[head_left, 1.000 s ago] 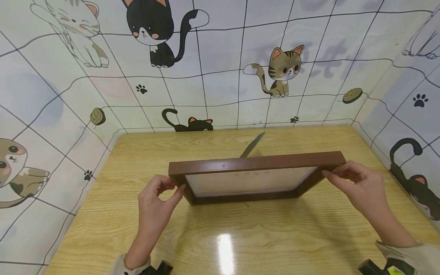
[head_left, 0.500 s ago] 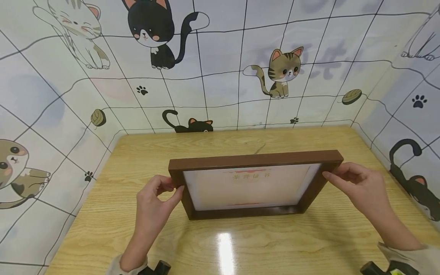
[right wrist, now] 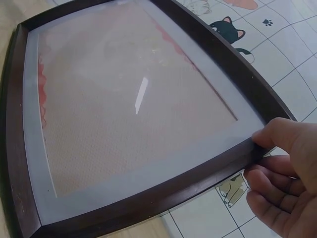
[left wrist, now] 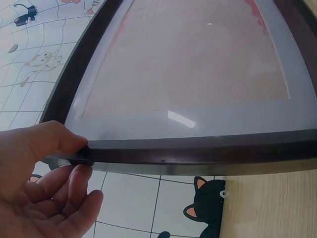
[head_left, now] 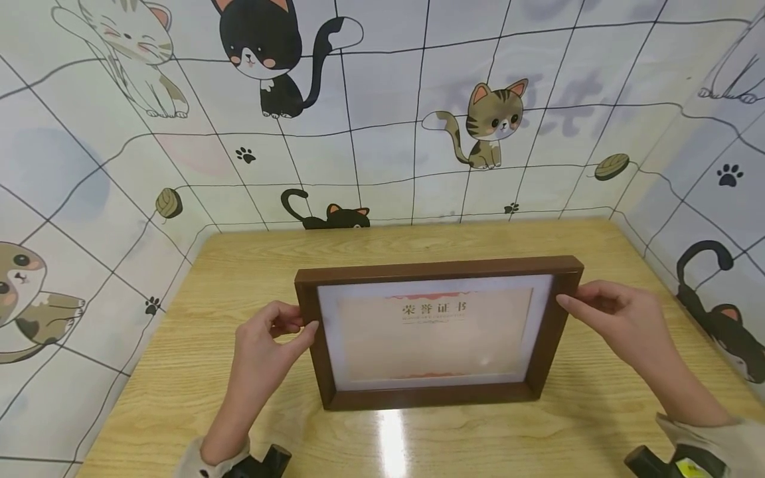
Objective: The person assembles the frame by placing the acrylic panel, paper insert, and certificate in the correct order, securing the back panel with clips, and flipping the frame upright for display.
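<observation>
**A:** Picture frame [head_left: 439,332] sitting mid-picture in the head view, bottom edge down on the wooden table [head_left: 179,372], glass side facing the camera. Left hand [head_left: 263,352] pinching the left rail up near the top corner, thumb in front, fingers curled behind. Right hand [head_left: 615,318] doing the same on the right rail.

**B:** Big difference from a second back though. Was tipped way over then, mostly just the top rail showing, plus a grey strut poking out behind it. Now stood far more upright, whole certificate [head_left: 436,338] readable with its red heading, strut gone from sight behind the frame.

**A:** Yep, and the bottom edge slid toward the lower part of the picture too. Hands barely moved along the rails, same pinch spots.

**B:** Wrist views back that up: left thumb [left wrist: 47,141] pressed on the dark front lip, fingers tucked under; right thumb [right wrist: 285,136] on the rail's front face, fingers loosely curled behind it.

**A:** Looks like the standing-up part nearly done, then. Can't tell whether the back strut is planted on the table. Still fully supported by both pinches, so no proof of it standing alone yet.
</observation>
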Demonstrator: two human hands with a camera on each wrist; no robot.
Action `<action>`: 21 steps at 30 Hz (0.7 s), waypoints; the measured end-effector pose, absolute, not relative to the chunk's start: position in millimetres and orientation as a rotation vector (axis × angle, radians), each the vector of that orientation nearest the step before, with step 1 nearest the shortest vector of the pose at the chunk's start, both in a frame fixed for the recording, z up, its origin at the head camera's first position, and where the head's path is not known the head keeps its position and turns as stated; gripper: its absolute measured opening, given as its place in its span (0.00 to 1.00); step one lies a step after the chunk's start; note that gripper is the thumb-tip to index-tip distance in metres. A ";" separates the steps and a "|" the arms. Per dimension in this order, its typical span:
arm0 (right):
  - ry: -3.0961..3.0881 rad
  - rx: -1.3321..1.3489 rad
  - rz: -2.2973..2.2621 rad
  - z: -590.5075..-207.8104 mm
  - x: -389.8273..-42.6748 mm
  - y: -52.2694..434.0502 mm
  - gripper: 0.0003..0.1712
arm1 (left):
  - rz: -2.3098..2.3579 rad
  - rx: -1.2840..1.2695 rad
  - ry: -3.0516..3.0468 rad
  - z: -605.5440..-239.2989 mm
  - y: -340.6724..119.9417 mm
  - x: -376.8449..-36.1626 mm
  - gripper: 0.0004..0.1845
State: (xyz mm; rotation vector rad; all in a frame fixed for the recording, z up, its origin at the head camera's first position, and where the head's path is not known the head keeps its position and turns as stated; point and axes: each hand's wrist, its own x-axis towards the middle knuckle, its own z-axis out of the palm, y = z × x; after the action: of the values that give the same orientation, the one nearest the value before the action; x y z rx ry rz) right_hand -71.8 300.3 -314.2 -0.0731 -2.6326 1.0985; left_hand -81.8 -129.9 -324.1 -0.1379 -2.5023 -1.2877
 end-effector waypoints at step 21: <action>-2.531 0.416 1.467 -324.5 -86.9 330.4 0.18 | -1.212 -0.373 -2.485 -326.0 -155.5 -83.1 0.09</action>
State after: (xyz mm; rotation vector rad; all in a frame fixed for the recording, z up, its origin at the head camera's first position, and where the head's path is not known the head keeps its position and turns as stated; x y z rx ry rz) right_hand -86.9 330.4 -324.5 0.4164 -2.5307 1.4667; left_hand -83.1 -155.5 -326.0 -0.3728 -2.4851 -1.2117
